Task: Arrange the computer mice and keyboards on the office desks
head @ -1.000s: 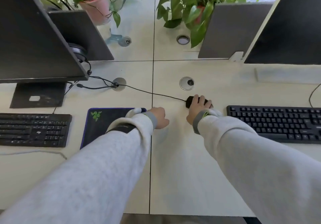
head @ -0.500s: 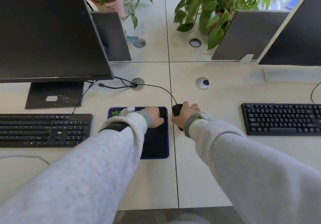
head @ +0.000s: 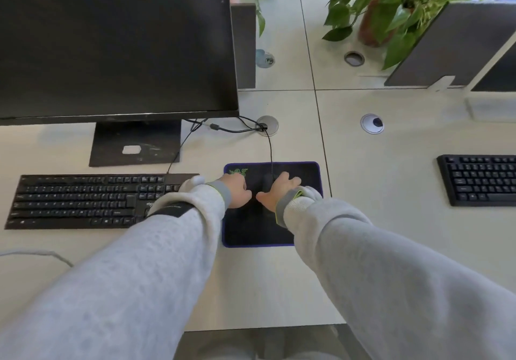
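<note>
My right hand (head: 280,193) curls its fingers over the mouse (head: 266,182) (centring it on the mouse pad (head: 304,172)), while my left hand (head: 237,193), fingers closed and empty, steadies the pad.

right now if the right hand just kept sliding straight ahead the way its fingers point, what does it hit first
Probably the black mouse under the right hand's fingertips on the mouse pad. Beyond it, the line follows the mouse cable toward the desk's cable grommet; depth is unclear.
</note>
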`<state>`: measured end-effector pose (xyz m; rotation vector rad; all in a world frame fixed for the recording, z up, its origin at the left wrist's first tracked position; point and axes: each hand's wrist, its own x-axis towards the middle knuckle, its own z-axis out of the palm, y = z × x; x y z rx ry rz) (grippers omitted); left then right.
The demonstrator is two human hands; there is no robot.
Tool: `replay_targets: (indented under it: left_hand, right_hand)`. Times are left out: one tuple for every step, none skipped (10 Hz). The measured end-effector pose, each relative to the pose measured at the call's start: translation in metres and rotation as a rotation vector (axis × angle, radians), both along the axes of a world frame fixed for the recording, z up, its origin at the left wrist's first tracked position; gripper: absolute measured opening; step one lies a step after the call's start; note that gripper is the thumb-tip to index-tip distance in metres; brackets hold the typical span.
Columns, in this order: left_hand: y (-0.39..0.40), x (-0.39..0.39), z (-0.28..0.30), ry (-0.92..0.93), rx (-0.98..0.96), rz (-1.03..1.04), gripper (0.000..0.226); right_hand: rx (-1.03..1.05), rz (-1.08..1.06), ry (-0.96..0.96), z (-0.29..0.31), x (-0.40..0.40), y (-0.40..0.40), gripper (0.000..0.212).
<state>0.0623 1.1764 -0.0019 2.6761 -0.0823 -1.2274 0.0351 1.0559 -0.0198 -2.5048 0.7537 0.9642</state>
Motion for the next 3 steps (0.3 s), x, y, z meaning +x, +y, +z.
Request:
replay_targets:
  left_hand:
    - [0.009, -0.002, -0.013, 0.022, -0.016, -0.003, 0.039]
    - [0.013, -0.004, -0.015, 0.039, -0.029, -0.023, 0.038]
    - [0.018, 0.000, -0.002, 0.013, -0.047, -0.043, 0.036]
  right_hand:
    - [-0.051, -0.001, -0.021, -0.006, -0.002, 0.008, 0.081]
    - [-0.068, 0.010, -0.012, -0.007, -0.003, 0.012, 0.080]
    - [-0.072, -0.007, -0.083, 0.006, 0.001, 0.013, 0.080]
